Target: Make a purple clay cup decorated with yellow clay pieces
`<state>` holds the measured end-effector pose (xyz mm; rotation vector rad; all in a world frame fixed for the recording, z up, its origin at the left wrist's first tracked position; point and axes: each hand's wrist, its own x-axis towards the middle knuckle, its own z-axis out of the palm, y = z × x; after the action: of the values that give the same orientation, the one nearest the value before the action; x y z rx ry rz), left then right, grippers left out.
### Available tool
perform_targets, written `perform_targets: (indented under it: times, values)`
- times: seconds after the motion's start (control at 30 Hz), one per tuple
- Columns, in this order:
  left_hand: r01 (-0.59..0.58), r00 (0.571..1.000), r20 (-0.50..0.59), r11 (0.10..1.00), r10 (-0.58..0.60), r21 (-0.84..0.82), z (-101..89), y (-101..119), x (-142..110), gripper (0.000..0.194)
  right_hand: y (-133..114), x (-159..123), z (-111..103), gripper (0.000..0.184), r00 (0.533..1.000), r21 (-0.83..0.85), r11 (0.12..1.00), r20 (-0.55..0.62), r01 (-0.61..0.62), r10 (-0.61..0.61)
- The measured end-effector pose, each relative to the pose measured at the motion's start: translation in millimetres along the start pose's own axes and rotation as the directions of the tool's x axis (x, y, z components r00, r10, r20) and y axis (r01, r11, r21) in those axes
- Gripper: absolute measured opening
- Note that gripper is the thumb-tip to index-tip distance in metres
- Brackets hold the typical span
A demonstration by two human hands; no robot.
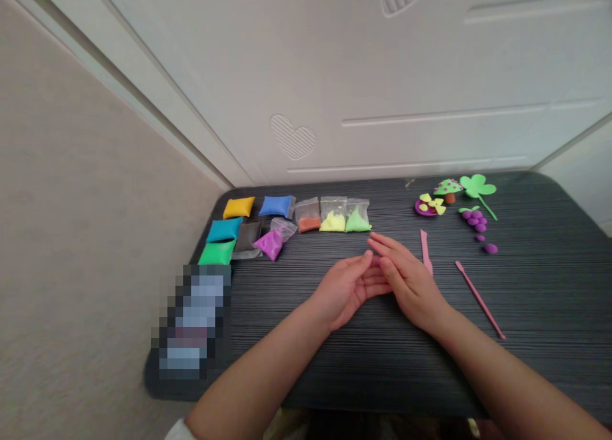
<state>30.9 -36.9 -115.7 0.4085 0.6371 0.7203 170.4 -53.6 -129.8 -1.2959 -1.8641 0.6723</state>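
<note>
My left hand [351, 287] is turned palm up over the table, its fingers stretched beneath my right hand [411, 280]. The right hand lies across them, palm down with straight fingers. Between the two hands, a small piece of purple modelling clay [376, 260] shows by the left thumb; most of it is hidden. Just right of my right hand lies a pink clay knife [425, 249], and further right a thin pink modelling stick [479, 300]. A bunch of purple clay grapes [475, 220] with green leaves sits beyond, with loose purple pieces [490, 249] below it.
At the back right lie a green clay clover [477, 186], a clay mushroom [448, 188] and a purple clay dish [421, 208] with yellow pieces. Clay bags, including an opened purple one [270, 243], line the left. A blurred-out dark object [196, 319] lies front left on the black table [287, 357].
</note>
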Motion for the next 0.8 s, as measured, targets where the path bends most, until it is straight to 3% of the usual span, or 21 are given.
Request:
perform_targets:
  times: [0.17, 0.3, 0.4, 0.63, 0.8]
  values:
    - [-0.019, 1.0, 0.007, 1.0, 0.018, 0.011, -12.5, 6, -1, 0.015, -1, 2, 5, 0.043, 0.995, -0.193, 0.981, 0.095, 0.035, -0.017]
    - [-0.031, 0.999, -0.025, 0.998, 0.032, 0.051, -22.1, 10, 3, 0.009, -6, -2, 9, 0.055, 0.989, -0.187, 0.981, 0.149, 0.053, -0.025]
    - [-0.05, 0.998, -0.021, 0.998, 0.051, 0.04, -25.2, 16, 4, 0.007, -7, -5, 7, 0.062, 0.995, -0.138, 0.99, 0.101, 0.037, -0.023]
    - [-0.045, 0.997, 0.065, 0.999, 0.047, -0.031, -23.6, 21, 2, 0.026, -6, -2, -3, 0.053, 1.0, -0.135, 0.99, -0.013, 0.026, -0.028]
    - [-0.053, 0.999, -0.01, 0.999, 0.053, 0.001, -26.6, 19, 4, 0.018, -9, -1, -6, 0.047, 1.0, -0.109, 0.994, -0.027, 0.007, -0.01]
